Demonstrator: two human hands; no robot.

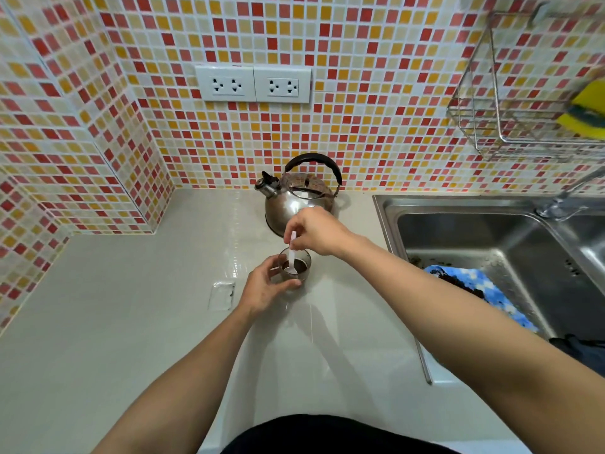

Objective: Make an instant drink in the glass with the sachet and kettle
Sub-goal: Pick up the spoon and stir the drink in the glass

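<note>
Plainly, the stirring step is in hand. The glass [294,267] stands on the pale counter [131,322], just in front of the steel kettle [296,198], and holds a shallow dark liquid. The left hand [265,288] wraps its fingers around the glass wall from the near-left side, steadying it. The right hand [316,231] pinches the top of a white spoon [291,257], whose bowl dips into the liquid. The sachet [222,294] lies flat on the counter just left of the left hand; it looks emptied, though that cannot be confirmed. The kettle is set down upright, apart from both hands. Judgement: powder and water appear already combined, so little remains. The next move calls for small circular strokes kept inside the rim, a firm hold on the glass, then lifting the spoon clear without dripping.
</note>
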